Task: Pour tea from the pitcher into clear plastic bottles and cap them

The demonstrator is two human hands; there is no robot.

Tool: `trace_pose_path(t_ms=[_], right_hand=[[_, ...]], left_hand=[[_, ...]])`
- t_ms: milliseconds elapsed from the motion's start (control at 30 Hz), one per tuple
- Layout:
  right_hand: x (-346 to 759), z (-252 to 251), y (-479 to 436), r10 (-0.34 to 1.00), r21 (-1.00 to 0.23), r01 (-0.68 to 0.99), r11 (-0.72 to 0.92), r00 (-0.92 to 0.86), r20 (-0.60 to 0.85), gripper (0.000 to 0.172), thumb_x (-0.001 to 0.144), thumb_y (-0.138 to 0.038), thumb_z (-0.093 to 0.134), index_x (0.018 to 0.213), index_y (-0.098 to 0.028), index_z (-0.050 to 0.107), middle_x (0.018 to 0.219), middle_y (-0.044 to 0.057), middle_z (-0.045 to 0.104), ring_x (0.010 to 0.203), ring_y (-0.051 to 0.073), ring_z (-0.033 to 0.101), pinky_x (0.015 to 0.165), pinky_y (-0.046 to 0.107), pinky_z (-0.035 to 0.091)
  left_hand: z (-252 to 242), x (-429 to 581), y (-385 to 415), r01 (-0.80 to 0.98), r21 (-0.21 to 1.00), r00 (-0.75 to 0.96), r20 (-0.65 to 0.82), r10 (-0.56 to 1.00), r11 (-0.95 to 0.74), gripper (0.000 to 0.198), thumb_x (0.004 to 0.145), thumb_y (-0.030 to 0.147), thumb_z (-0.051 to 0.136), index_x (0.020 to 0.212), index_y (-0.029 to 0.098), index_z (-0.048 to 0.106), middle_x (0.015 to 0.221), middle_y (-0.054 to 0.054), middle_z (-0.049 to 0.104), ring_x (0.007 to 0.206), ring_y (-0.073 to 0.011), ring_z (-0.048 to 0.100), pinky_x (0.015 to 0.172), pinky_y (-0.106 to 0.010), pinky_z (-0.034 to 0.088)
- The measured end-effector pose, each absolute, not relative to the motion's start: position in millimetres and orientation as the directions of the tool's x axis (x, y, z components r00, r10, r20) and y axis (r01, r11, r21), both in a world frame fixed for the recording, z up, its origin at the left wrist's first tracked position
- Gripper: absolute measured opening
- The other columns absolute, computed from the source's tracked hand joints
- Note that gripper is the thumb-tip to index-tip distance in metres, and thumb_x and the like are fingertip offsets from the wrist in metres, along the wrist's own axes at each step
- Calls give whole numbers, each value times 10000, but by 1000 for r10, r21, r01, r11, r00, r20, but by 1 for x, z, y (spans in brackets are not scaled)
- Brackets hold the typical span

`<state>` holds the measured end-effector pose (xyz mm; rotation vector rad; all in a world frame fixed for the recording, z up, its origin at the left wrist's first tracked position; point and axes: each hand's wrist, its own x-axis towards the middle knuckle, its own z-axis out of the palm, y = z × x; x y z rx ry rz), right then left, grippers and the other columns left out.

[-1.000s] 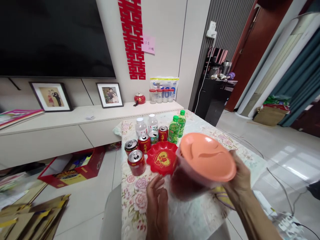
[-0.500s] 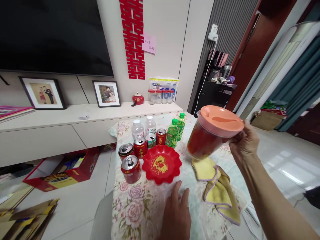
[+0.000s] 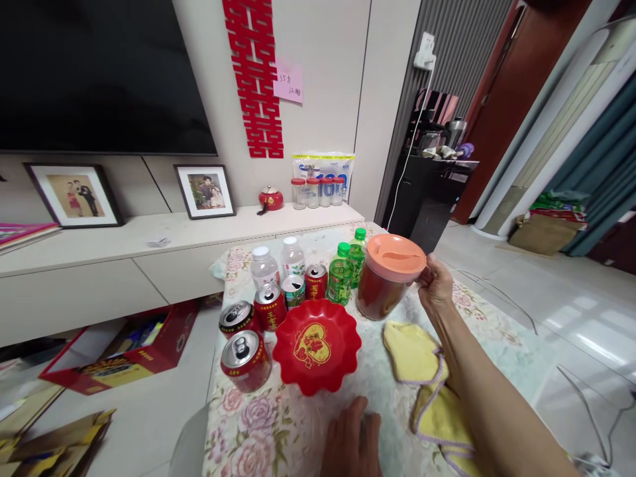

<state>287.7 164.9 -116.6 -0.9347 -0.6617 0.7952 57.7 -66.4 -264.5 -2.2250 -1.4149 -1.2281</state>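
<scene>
My right hand (image 3: 437,286) grips the handle of a clear pitcher (image 3: 385,285) with an orange lid and dark red liquid; the pitcher stands upright on the floral tablecloth (image 3: 258,430), just right of the green bottles (image 3: 348,268). My left hand (image 3: 354,440) rests flat on the cloth at the near edge, fingers together, holding nothing. In front of it lies a red scalloped dish (image 3: 317,344) with a heart motif. A yellow cloth (image 3: 422,371) lies crumpled under my right forearm.
Several red cans (image 3: 247,359) and two clear bottles (image 3: 278,262) crowd the table's left and far side. A low white cabinet (image 3: 124,265) with framed photos and a TV lies behind. A red carton (image 3: 119,344) sits on the floor to the left.
My right hand has carried the pitcher from close in front of me out to the right, then down onto the table beside the green bottles. My left hand has dropped flat onto the cloth.
</scene>
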Motion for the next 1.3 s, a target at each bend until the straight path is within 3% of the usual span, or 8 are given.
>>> trace_pose_path(t_ms=[167, 467, 633, 767, 867, 967, 1133, 1300], right_hand=[[289, -134, 173, 864, -938, -230, 259, 490, 118, 334, 1005, -414, 665, 1236, -174, 657, 1151, 66, 703, 910, 184, 704, 767, 365, 620], [308, -122, 120, 899, -987, 155, 49, 423, 111, 486, 847, -690, 635, 1020, -244, 721, 1125, 99, 770, 1040, 278, 707, 826, 406, 549], [305, -143, 14, 959, -884, 458, -90, 280, 48, 558, 542, -479, 904, 1052, -270, 817, 1048, 88, 788, 1029, 336, 689, 971, 488, 502], [269, -151, -60, 973, -815, 575, -68, 220, 75, 495, 710, -480, 793, 1158, -268, 801, 1013, 76, 758, 949, 313, 671, 984, 524, 500], [230, -151, -103, 965, -708, 693, 138, 66, 253, 427, 901, -468, 674, 1287, -298, 742, 1181, 108, 714, 1098, 311, 663, 980, 494, 534], [197, -162, -128, 851, -472, 754, 457, -218, 477, 582, 876, -346, 714, 1450, -311, 629, 1534, 166, 501, 1395, 408, 490, 1085, 583, 485], [185, -195, -126, 715, -388, 697, 603, -256, 650, 545, 912, -254, 628, 1454, -292, 606, 1225, 142, 646, 1046, 293, 667, 820, 421, 607], [176, -192, -105, 851, -724, 555, 410, 53, 523, 254, 966, -425, 616, 1120, -269, 744, 973, 70, 761, 859, 253, 728, 746, 356, 596]], left_hand=[[-263, 55, -67, 821, 221, 204, 748, 632, -527, 311, 863, -2, 499, 1006, 212, 675, 1044, -108, 769, 796, -205, 732, 694, -326, 564], [-261, 58, -75, 761, 362, 151, 708, 689, -539, 389, 843, -22, 423, 1070, 187, 661, 1090, -136, 732, 874, -268, 707, 756, -424, 582], [-234, 45, -78, 449, 639, 305, 548, 779, -625, 501, 867, 82, 512, 1359, 148, 581, 1282, -181, 678, 1162, -322, 668, 987, -527, 574], [-212, 40, -77, -129, 979, 415, 196, 888, -156, 616, 935, 424, 631, 1481, 166, 510, 1421, -200, 610, 1235, -324, 651, 1044, -508, 543], [-197, 44, -80, -464, 812, 602, -5, 799, 354, 836, 901, 755, 555, 1492, 166, 514, 1312, -177, 698, 1225, -335, 668, 1050, -493, 531], [-185, 45, -89, -497, 627, 742, -52, 669, 600, 888, 889, 864, 434, 1463, 197, 556, 1286, -152, 726, 1253, -323, 666, 1054, -483, 529], [-179, 42, -101, -462, 700, 754, -13, 656, 545, 855, 841, 877, 473, 1310, 186, 659, 1184, -168, 744, 1220, -344, 678, 1069, -517, 511], [-180, 36, -102, -399, 847, 694, 29, 719, 351, 733, 738, 795, 728, 1163, 199, 741, 1095, -136, 756, 1097, -340, 695, 972, -485, 553]])
